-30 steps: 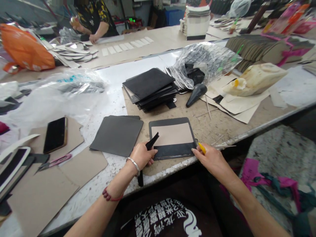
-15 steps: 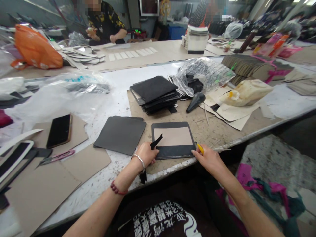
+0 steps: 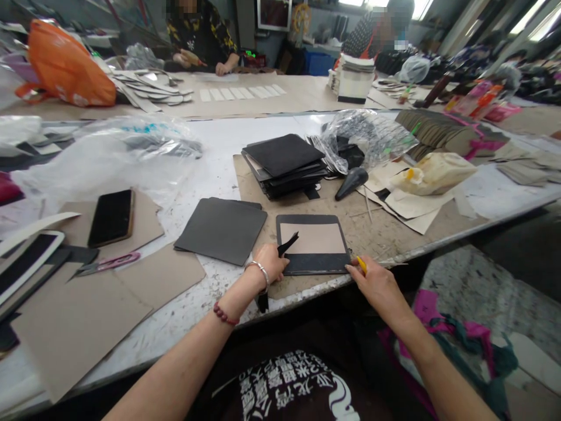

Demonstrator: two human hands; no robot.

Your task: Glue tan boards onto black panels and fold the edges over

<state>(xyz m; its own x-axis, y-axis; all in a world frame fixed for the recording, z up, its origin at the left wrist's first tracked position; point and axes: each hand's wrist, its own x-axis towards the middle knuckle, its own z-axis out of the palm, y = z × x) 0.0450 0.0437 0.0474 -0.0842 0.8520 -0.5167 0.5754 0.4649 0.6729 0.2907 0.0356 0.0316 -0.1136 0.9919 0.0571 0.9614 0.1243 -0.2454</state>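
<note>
A black panel with a tan card (image 3: 313, 242) lies at the table's near edge. My left hand (image 3: 272, 264) is closed on a thin black strip (image 3: 287, 245) at the panel's lower left corner; the strip's other end hangs below my wrist. My right hand (image 3: 374, 282) rests at the panel's lower right corner, fingers closed around a small yellow tool (image 3: 362, 264). A dark grey sheet (image 3: 221, 229) lies just left of the panel. A stack of black panels (image 3: 284, 164) sits behind it.
A phone (image 3: 111, 217) and pink scissors (image 3: 109, 263) lie at the left on brown card. A black cone-shaped tool (image 3: 350, 182), plastic bags and a yellowish bottle (image 3: 432, 173) sit at the right. Two other people work at the far table.
The view has tilted upward, showing more of the far room. My hands have stayed at the panel's lower corners, with the strip and yellow tool still held.
</note>
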